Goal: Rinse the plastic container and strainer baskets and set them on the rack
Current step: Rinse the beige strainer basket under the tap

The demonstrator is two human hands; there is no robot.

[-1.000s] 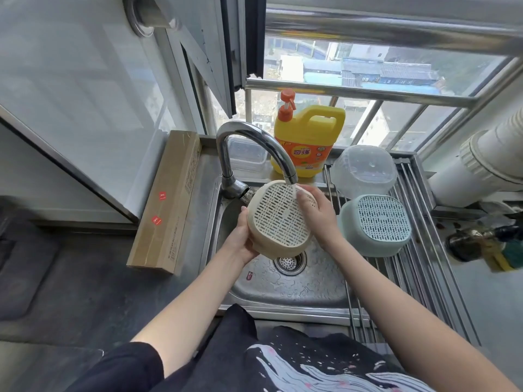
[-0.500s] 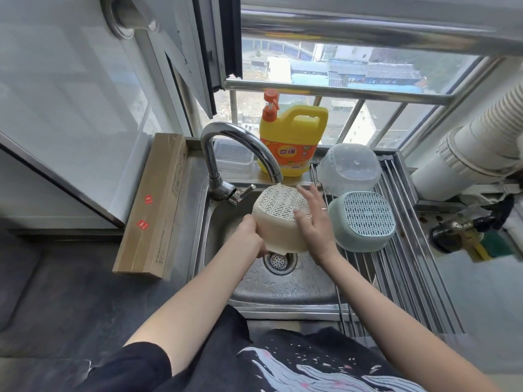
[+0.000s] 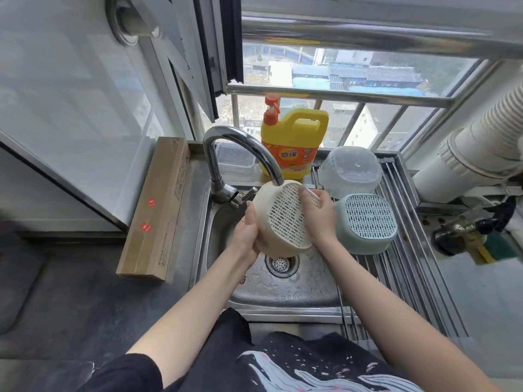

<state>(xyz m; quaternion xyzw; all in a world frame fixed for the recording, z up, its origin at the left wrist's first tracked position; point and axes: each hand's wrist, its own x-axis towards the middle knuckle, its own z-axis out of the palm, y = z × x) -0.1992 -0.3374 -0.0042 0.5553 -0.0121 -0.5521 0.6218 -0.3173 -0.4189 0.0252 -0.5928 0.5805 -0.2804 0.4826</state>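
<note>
Hands, two, bare: left hand (image 3: 245, 233) curled round the side wall of the cream strainer basket (image 3: 284, 219); right hand (image 3: 319, 215) laid on its perforated base, fingers spread and fairly straight, pressing rather than gripping.

Cream strainer basket: held tilted over the sink (image 3: 288, 290), slotted base turned toward the wearer, upper edge just under the spout of the faucet (image 3: 240, 149).

Handling, judged: light, stiff moulded plastic, not fragile. Likely slick when wet. Best held by the smooth side wall or rim with a wrapped grip; the slotted base offers friction but little to hook a finger on.

Already on the rack (image 3: 410, 267), upside down: green strainer basket (image 3: 368, 224), near the right hand, and behind it the clear plastic container (image 3: 351, 171). The two appeared to touch; could not be settled.

Unclear or hidden:
- Running water: no stream could be made out.
- Basket interior and rim on the far side: faced away.
- Left fingers: mostly behind the basket.
- Rack's right portion: blurred toward the frame edge.
- Second clear box (image 3: 235, 162) behind the faucet: partly covered.
- Detergent jug (image 3: 294, 142): label small, not legible.
</note>
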